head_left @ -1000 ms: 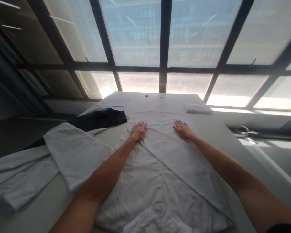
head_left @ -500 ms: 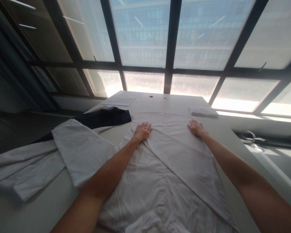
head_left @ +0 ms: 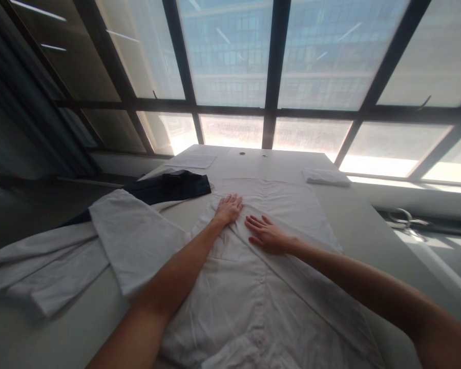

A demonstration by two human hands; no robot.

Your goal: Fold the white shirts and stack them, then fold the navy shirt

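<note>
A white buttoned shirt (head_left: 238, 287) lies spread on the white table (head_left: 353, 220), its button line running toward me. One long panel, which looks like a sleeve, is folded diagonally across it. My left hand (head_left: 229, 208) rests flat on the upper left part of the shirt, fingers stretched out. Close to it, my right hand (head_left: 268, 234) lies over the diagonal fold with its fingers spread. Neither hand grips the cloth. Wrinkles show around the left hand and along the fold.
Left of the shirt lie another white garment (head_left: 134, 236) and a dark navy garment (head_left: 169, 185). A folded white cloth (head_left: 326, 177) sits at the back right, and flat white sheets (head_left: 192, 160) at the back left. Large windows (head_left: 311, 56) stand beyond the table.
My right hand has moved left and nearer to me, from the shirt's upper right edge to the diagonal fold. My left hand stays in place on the shirt.
</note>
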